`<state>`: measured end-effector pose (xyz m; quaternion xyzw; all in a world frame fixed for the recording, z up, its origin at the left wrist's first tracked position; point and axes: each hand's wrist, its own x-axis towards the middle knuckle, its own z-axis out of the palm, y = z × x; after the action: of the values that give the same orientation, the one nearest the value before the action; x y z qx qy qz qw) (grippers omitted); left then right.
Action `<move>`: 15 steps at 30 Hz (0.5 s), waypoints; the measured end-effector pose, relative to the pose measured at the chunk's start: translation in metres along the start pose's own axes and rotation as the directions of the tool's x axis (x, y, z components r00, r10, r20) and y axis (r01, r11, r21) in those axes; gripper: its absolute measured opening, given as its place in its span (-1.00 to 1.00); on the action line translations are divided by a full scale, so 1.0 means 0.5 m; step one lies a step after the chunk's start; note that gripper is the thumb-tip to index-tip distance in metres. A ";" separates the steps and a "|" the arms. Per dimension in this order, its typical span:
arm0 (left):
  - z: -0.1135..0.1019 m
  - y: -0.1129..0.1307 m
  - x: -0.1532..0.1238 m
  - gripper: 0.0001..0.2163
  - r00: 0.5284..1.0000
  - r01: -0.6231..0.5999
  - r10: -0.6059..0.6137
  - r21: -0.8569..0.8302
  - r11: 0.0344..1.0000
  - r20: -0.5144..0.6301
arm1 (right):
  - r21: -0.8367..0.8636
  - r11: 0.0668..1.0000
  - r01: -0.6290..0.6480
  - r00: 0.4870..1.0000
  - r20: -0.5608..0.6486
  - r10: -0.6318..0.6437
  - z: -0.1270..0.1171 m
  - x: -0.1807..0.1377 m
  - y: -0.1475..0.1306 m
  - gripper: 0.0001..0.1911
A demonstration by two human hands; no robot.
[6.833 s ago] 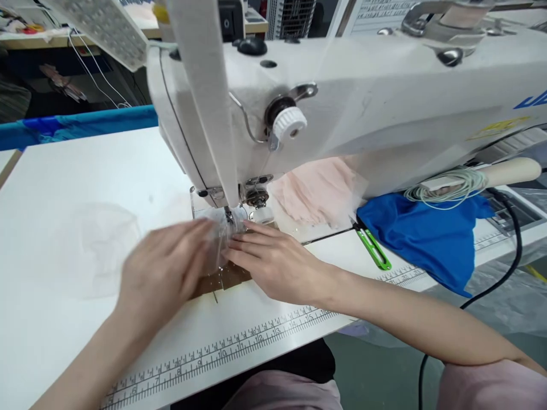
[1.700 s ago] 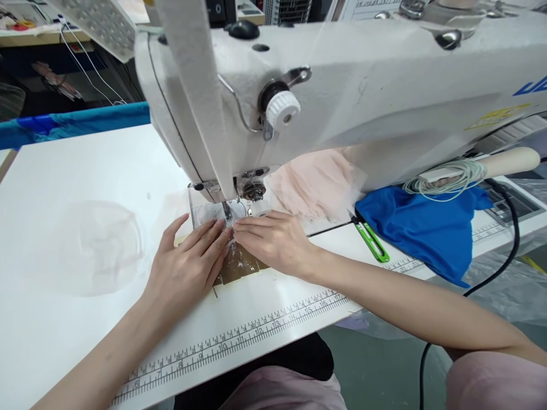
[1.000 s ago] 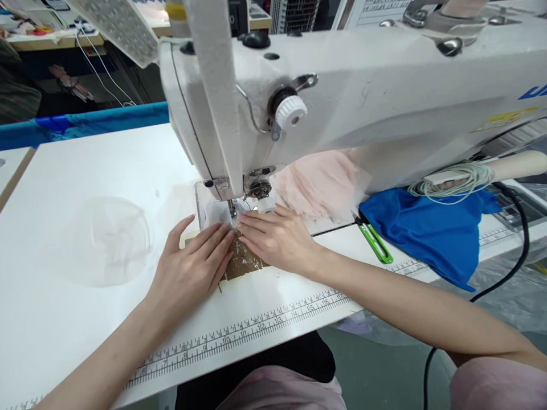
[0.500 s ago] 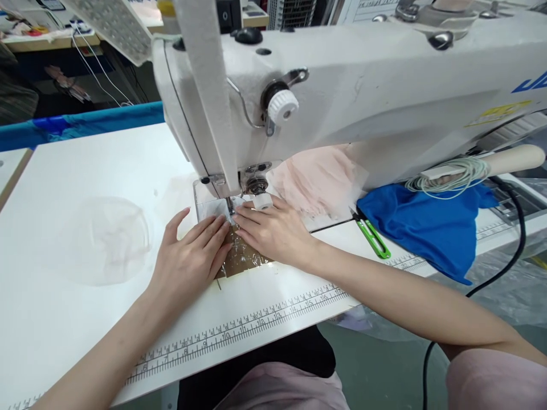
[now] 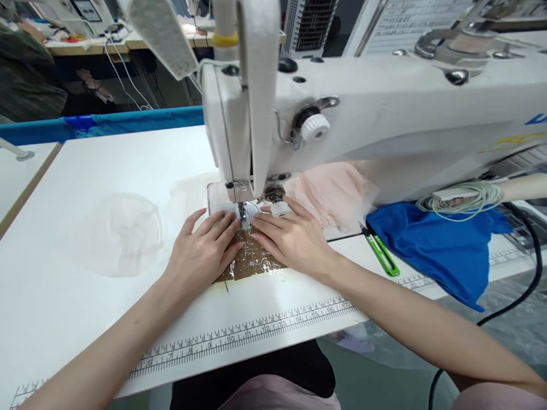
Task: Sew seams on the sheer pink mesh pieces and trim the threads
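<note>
Bright tabletop (image 5: 47,273), white glints on brown patch (image 5: 256,257), edges stretched

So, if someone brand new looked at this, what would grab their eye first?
Probably the big white sewing machine, which stretches across the top from the middle to the right. Next would be the bright blue cloth on the right, with a green cutter lying beside it. Then the left hand and right hand, close on either side of the machine's metal foot.
</note>
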<state>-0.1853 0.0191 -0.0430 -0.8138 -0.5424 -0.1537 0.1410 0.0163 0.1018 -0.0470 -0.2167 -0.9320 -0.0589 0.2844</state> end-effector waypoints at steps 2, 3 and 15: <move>0.005 0.000 -0.003 -0.66 1.000 0.014 -0.014 -0.008 1.000 -0.004 | 0.008 1.000 -0.009 1.000 0.009 0.009 -0.003 0.000 -0.001 -0.75; 0.007 0.000 -0.004 -0.65 1.000 0.019 -0.019 -0.007 1.000 -0.004 | 0.004 1.000 -0.008 1.000 0.009 0.008 -0.004 0.000 -0.001 -0.75; -0.045 -0.019 -0.039 -0.69 0.975 0.208 -0.216 0.131 0.969 0.051 | 0.119 0.993 -0.023 1.000 0.005 0.023 -0.004 0.007 -0.002 -0.75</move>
<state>-0.2034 -0.0028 -0.0299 -0.7453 -0.6392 -0.1072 0.1565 0.0145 0.1017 -0.0433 -0.2101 -0.9318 0.0003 0.2960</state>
